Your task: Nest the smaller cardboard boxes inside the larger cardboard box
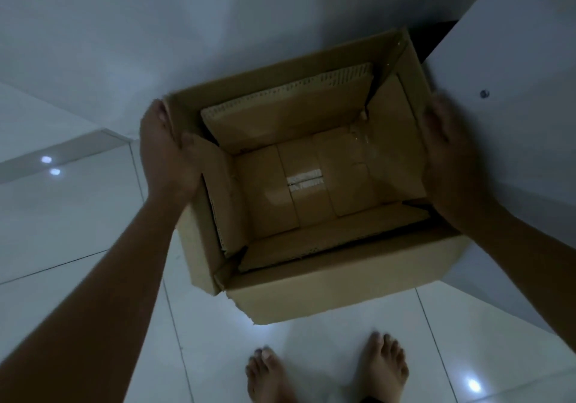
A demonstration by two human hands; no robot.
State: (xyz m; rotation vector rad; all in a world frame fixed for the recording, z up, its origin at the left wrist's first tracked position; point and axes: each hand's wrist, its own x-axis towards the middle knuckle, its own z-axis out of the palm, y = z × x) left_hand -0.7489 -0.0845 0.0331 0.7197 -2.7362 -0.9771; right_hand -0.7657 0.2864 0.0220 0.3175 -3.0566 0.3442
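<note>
A large brown cardboard box (327, 290) is held above the tiled floor, its top open toward me. Its flaps are folded down inside against the walls, and the taped bottom (304, 184) shows a white label. No smaller box is in view; the inside holds nothing but the flaps. My left hand (168, 153) grips the left wall, thumb over the folded flap. My right hand (452, 166) presses flat against the right wall, fingers on the outside.
White glossy floor tiles (78, 215) lie below with light spots. A white wall rises behind the box, and a white cabinet panel (514, 60) stands at the right, close to the box. My bare feet (327, 371) stand just in front of it.
</note>
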